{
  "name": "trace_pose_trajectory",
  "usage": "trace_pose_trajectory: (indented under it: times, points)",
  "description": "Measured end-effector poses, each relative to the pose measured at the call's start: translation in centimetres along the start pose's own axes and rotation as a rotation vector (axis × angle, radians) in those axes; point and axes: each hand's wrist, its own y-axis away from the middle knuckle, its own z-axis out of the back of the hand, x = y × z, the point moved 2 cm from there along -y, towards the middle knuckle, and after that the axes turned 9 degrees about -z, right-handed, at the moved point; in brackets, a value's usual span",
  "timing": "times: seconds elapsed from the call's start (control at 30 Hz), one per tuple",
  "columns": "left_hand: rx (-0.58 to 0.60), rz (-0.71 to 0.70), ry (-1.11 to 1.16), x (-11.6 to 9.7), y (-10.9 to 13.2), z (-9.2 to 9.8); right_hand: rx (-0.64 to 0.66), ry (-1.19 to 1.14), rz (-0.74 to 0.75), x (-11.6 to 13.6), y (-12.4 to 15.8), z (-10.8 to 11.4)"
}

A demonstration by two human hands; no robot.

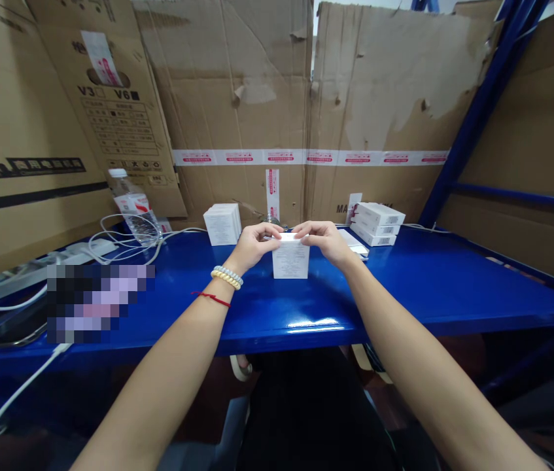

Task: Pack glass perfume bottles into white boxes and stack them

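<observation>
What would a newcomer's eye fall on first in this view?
Probably the white box standing mid-table, with the left hand and right hand at its top edge. The bright blue table stands out next, against tall cardboard behind it. A clear bottle stands at the back left.

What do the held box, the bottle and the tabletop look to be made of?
Held box: likely thin card, white and fairly matte, with crisp edges and fine print.
Bottle: probably clear, shiny plastic, see-through below its label.
Tabletop: glossy blue with a bright reflection; perhaps painted metal, though the look leaves this open.
</observation>
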Motion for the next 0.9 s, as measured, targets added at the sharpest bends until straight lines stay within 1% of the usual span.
trace_pose_trajectory:
  times: [0.43, 0.63, 0.9]
  points:
    - [-0.003, -0.005, -0.016, -0.12, 0.05, -0.08, -0.008, 0.003, -0.013, -0.01, 0.06, 0.02]
    - [0.029, -0.010, -0.027, -0.04, 0.06, -0.09, 0.000, 0.001, -0.004, 0.06, 0.13, 0.00]
    - [0.100, 0.052, 0.022, 0.13, 0.15, -0.30, 0.011, 0.007, -0.001, 0.22, 0.18, -0.04]
